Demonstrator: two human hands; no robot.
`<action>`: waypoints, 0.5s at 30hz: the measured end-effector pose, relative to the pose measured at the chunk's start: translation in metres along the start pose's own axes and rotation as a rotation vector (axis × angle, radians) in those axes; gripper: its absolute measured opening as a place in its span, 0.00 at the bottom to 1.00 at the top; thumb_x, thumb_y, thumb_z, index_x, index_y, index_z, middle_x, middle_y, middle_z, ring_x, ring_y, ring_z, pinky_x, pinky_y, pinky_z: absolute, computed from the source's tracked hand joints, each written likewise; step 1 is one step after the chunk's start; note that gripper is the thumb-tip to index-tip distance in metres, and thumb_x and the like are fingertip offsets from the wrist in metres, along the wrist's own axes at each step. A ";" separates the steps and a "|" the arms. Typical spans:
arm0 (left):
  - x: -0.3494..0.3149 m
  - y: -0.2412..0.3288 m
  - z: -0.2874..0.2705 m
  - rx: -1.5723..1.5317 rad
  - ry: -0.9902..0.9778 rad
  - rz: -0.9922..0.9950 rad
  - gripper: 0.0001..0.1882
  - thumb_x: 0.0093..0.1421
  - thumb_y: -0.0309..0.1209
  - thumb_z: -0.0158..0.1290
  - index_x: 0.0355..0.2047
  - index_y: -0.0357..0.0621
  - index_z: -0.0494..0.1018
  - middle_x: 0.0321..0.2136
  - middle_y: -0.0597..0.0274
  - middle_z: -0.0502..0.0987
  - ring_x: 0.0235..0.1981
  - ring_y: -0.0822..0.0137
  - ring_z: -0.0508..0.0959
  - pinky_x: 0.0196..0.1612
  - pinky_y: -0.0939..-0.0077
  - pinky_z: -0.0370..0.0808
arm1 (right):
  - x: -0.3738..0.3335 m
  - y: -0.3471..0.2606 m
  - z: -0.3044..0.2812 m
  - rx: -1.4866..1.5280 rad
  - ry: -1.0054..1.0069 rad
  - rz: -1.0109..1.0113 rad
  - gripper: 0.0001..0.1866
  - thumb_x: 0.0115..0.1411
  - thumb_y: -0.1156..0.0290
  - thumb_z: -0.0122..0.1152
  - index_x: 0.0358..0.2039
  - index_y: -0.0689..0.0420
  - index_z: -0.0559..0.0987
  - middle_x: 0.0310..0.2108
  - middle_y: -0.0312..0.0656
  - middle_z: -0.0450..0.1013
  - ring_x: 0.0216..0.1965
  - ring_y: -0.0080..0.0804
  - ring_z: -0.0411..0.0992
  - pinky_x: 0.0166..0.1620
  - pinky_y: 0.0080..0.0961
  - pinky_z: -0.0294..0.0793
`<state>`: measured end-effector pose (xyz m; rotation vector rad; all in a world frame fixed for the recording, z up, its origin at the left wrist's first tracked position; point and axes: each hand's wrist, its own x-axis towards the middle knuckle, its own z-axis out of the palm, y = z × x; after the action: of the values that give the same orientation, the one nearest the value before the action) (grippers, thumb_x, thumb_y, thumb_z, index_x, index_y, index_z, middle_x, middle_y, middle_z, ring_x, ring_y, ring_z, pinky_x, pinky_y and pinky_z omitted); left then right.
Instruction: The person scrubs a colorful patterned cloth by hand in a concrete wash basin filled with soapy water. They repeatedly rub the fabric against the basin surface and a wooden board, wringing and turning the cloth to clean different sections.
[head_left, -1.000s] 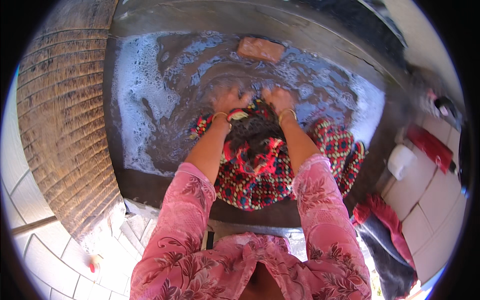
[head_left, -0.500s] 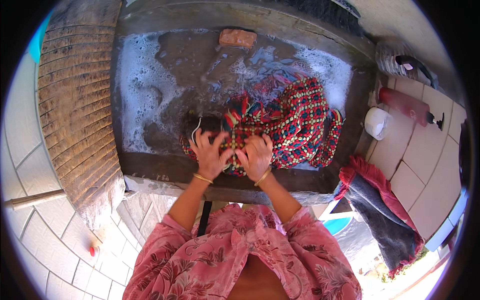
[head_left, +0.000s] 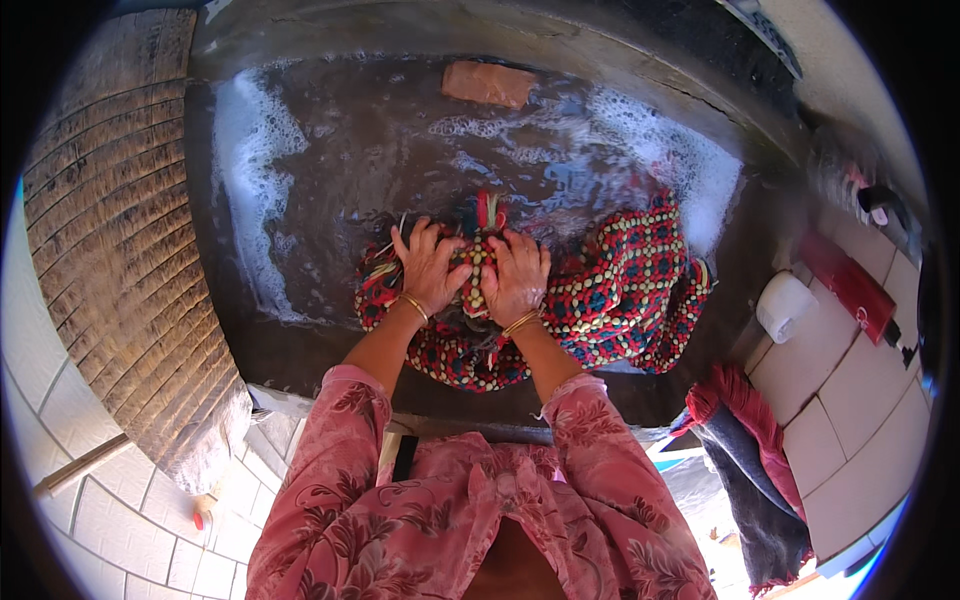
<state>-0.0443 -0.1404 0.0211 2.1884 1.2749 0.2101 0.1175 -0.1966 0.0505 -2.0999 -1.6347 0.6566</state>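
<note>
A wet woven cloth (head_left: pixel 640 250), chequered in red, dark green and pale yellow with fringed edges, lies bunched at the near side of a dark water basin (head_left: pixel 270 360). My left hand (head_left: pixel 430 270) presses on its left part, fingers spread, thumb pointing inward. Beside it my right hand (head_left: pixel 517 275) pushes down on the same cloth, fingers stretched forward. A fringed bit of cloth sticks up between the two hands. The palms and what lies under them are hidden. Part of the cloth's far side is under the foamy water (head_left: pixel 690 160).
A ridged wooden washboard (head_left: pixel 125 240) stands along the basin's left. A reddish brick (head_left: pixel 488 84) sits at the far side of the water. On the right tiled ledge are a white tub (head_left: pixel 785 307) and a red bottle (head_left: pixel 850 285); a dark red-fringed cloth (head_left: pixel 745 470) hangs below.
Both hands have shifted slightly forward over the cloth, and more of it now bulges toward me over the near edge. The foam on the left has thinned, and the view has tilted a little.
</note>
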 end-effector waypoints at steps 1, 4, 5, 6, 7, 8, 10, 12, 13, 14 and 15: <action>0.010 -0.001 0.000 0.010 -0.014 -0.020 0.29 0.60 0.61 0.36 0.38 0.49 0.71 0.46 0.52 0.65 0.58 0.49 0.58 0.59 0.33 0.37 | 0.009 0.004 0.002 0.016 0.009 -0.003 0.21 0.53 0.58 0.55 0.47 0.53 0.74 0.49 0.46 0.67 0.53 0.48 0.62 0.56 0.52 0.56; 0.035 -0.004 -0.002 -0.010 -0.204 -0.139 0.24 0.57 0.57 0.43 0.37 0.50 0.73 0.43 0.56 0.68 0.56 0.51 0.61 0.58 0.30 0.39 | 0.032 0.019 0.005 0.076 -0.029 0.046 0.19 0.56 0.59 0.53 0.45 0.53 0.75 0.45 0.43 0.70 0.50 0.45 0.65 0.53 0.48 0.59; 0.045 -0.004 0.000 0.049 -0.229 -0.180 0.24 0.57 0.55 0.44 0.36 0.49 0.74 0.43 0.55 0.71 0.53 0.53 0.65 0.58 0.33 0.42 | 0.041 0.025 0.005 0.051 -0.138 0.136 0.18 0.58 0.57 0.50 0.44 0.54 0.77 0.43 0.47 0.72 0.48 0.47 0.66 0.51 0.48 0.60; 0.051 -0.010 0.008 -0.006 -0.112 -0.172 0.23 0.58 0.54 0.45 0.37 0.48 0.74 0.43 0.54 0.72 0.51 0.52 0.66 0.58 0.35 0.45 | 0.057 0.026 0.007 0.020 -0.294 0.272 0.19 0.59 0.56 0.49 0.43 0.54 0.77 0.43 0.48 0.72 0.49 0.48 0.66 0.51 0.49 0.60; 0.061 -0.019 0.016 -0.054 0.016 -0.152 0.23 0.58 0.54 0.45 0.37 0.48 0.74 0.43 0.53 0.73 0.50 0.51 0.67 0.58 0.37 0.47 | 0.078 0.027 0.010 -0.013 -0.438 0.399 0.19 0.60 0.55 0.48 0.42 0.55 0.78 0.43 0.50 0.72 0.49 0.49 0.66 0.52 0.49 0.60; 0.065 -0.028 0.020 -0.101 0.143 -0.129 0.23 0.58 0.54 0.45 0.38 0.48 0.74 0.42 0.52 0.74 0.49 0.50 0.68 0.57 0.39 0.50 | 0.096 0.028 0.015 -0.049 -0.583 0.525 0.20 0.61 0.54 0.46 0.41 0.55 0.79 0.43 0.51 0.73 0.50 0.50 0.66 0.52 0.50 0.60; 0.087 -0.016 0.009 -0.056 -0.241 -0.321 0.26 0.58 0.55 0.44 0.43 0.47 0.73 0.41 0.50 0.76 0.48 0.48 0.70 0.53 0.44 0.57 | 0.098 0.070 0.034 -0.039 -0.432 0.396 0.22 0.62 0.53 0.44 0.37 0.57 0.80 0.43 0.55 0.72 0.48 0.54 0.67 0.52 0.50 0.61; 0.098 -0.010 0.007 -0.061 -0.121 -0.277 0.27 0.58 0.56 0.44 0.45 0.48 0.73 0.40 0.50 0.77 0.49 0.48 0.70 0.51 0.44 0.59 | 0.103 0.074 0.043 -0.061 -0.319 0.270 0.23 0.63 0.53 0.41 0.35 0.57 0.80 0.42 0.57 0.72 0.47 0.56 0.69 0.52 0.48 0.64; 0.100 -0.012 0.008 -0.013 -0.035 -0.266 0.30 0.57 0.59 0.43 0.48 0.51 0.72 0.42 0.50 0.77 0.50 0.48 0.70 0.52 0.44 0.58 | 0.107 0.065 0.040 -0.095 -0.283 0.214 0.24 0.64 0.53 0.40 0.34 0.57 0.80 0.42 0.57 0.73 0.45 0.56 0.69 0.51 0.47 0.65; 0.099 -0.018 0.005 0.060 -0.082 -0.273 0.31 0.57 0.61 0.41 0.48 0.52 0.72 0.42 0.50 0.76 0.51 0.48 0.69 0.53 0.44 0.58 | 0.108 0.057 0.034 -0.128 -0.244 0.162 0.24 0.64 0.54 0.39 0.34 0.57 0.80 0.41 0.57 0.73 0.44 0.56 0.70 0.50 0.46 0.67; 0.100 -0.020 0.003 0.126 -0.128 -0.272 0.33 0.57 0.62 0.40 0.49 0.52 0.72 0.43 0.50 0.76 0.52 0.48 0.69 0.54 0.44 0.57 | 0.109 0.045 0.020 -0.203 -0.317 0.126 0.23 0.65 0.56 0.36 0.37 0.55 0.80 0.41 0.56 0.74 0.41 0.55 0.72 0.48 0.41 0.70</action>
<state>-0.0058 -0.0509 -0.0078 2.0641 1.5282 -0.1189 0.1635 -0.1010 -0.0044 -2.3553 -1.8104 0.9414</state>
